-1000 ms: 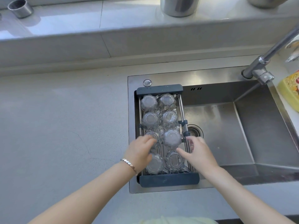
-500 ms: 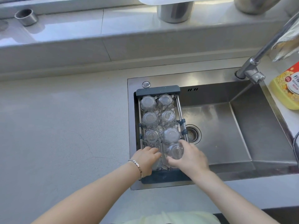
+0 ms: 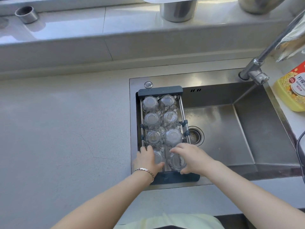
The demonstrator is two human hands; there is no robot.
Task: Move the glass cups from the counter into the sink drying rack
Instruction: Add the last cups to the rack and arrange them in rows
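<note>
Cupping one upturned glass apiece, the left hand (image 3: 148, 160) and right hand (image 3: 192, 158) curl around the nearest pair of glass cups (image 3: 175, 161) at the near end of the drying rack (image 3: 160, 90). Beyond them in the rack, six more ribbed, clear cups sit bases up in two rows. Left of the rack, the speckled counter (image 3: 66, 138) shows no cups, so the job looks nearly finished: only release remains.

Sunlit tiled ledge (image 3: 115, 19) behind grey counter (image 3: 57, 129)
</note>
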